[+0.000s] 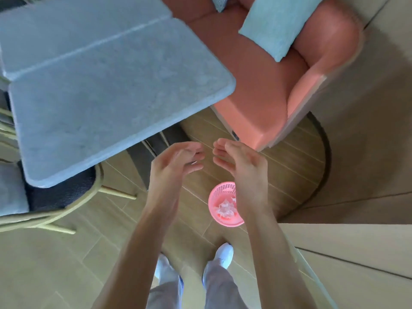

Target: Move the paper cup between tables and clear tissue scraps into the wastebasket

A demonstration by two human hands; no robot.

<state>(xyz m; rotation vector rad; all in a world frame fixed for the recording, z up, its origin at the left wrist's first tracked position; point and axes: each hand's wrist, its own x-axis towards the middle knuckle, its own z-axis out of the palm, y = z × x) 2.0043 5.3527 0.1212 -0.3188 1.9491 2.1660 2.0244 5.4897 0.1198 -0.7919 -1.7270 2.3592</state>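
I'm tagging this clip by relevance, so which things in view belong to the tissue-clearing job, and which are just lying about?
Belong to the job:
- pink wastebasket on the floor
- tissue scraps inside it
- left hand and right hand, both held above the floor, holding nothing I can see
- grey table

Just lying about:
- pink sofa
- pale blue cushion
- chair beside the table

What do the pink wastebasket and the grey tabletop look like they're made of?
The wastebasket: likely moulded plastic, with a latticed wall and an even pink colour. The tabletop: looks like matte grey stone or concrete, going by its mottled surface and rounded edge; laminate can't be ruled out.
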